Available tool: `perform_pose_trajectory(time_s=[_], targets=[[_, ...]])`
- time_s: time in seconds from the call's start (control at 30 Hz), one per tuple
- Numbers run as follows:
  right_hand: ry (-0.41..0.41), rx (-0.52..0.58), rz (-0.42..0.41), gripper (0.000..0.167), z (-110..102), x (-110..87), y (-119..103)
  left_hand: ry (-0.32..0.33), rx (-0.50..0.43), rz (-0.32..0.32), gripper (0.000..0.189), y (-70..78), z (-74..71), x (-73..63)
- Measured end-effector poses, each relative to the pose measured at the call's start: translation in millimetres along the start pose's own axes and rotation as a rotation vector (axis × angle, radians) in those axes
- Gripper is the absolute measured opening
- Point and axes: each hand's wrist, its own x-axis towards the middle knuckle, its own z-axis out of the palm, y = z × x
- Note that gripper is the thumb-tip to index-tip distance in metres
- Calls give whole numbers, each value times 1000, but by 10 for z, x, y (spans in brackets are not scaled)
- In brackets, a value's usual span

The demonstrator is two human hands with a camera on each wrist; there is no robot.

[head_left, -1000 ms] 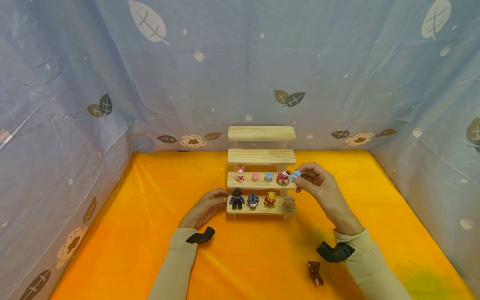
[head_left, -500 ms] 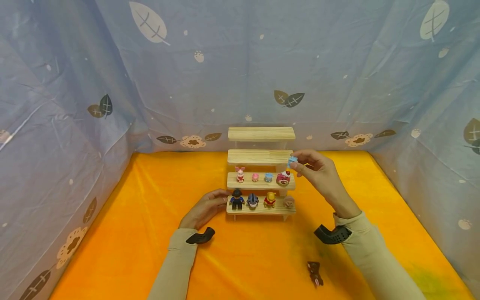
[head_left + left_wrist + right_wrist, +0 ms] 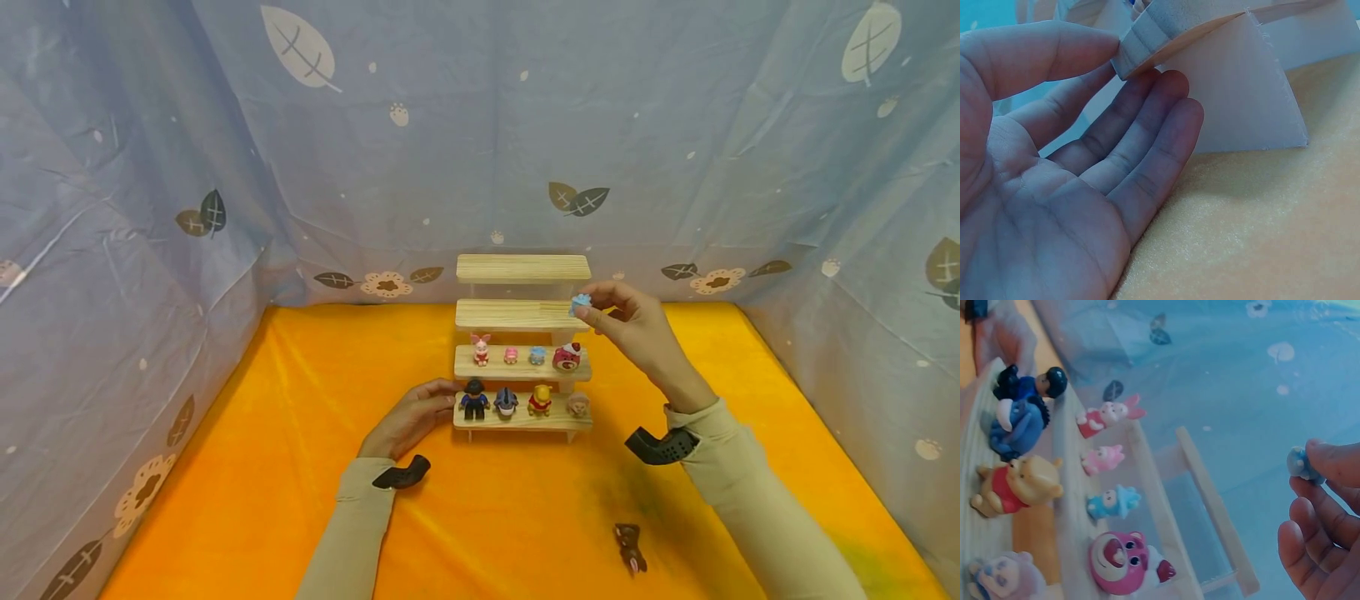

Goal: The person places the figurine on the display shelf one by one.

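My right hand [image 3: 633, 337] pinches a small light-blue figurine [image 3: 580, 303] between thumb and fingertips, at the right end of the second-highest step. In the right wrist view the figurine [image 3: 1300, 464] is partly covered by the thumb. My left hand [image 3: 412, 417] grips the left end of the bottom step of the wooden display shelf [image 3: 525, 422], thumb on its edge and fingers underneath. On that step stand a black-haired figure [image 3: 474, 400], a blue donkey [image 3: 506, 402], a yellow bear in red [image 3: 539, 399] and a pale pinkish figurine [image 3: 577, 405].
One step higher stand a pink piglet [image 3: 481, 350], a small pink figurine [image 3: 511, 355], another light-blue figurine [image 3: 537, 355] and a magenta bear head [image 3: 567, 358]. A brown figurine [image 3: 630, 547] lies on the orange cloth [image 3: 480, 517]. Behind the shelf hangs a blue patterned curtain [image 3: 450, 125].
My right hand has carried the light-blue figurine up and slightly left, from beside the magenta bear head to the level of the second-highest step. The left hand stays where it was.
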Motion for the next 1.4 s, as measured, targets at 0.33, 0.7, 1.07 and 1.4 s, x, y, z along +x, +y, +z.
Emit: perform_pose_trajectory(time_s=[0.33,0.7,1.07,1.4], targets=[[0,-39,17,29,-70,141,-45,-15,4,9,20,12,6,-13],[14,-50,-17,28,-115,324,3,-11,-1,1,20,19,13,-13],[12,-68,-4,28,-111,419,125,3,-13,-26,17,21,27,-18],[-1,-94,14,28,-64,496,256,-30,-15,-14,19,17,8,-10]])
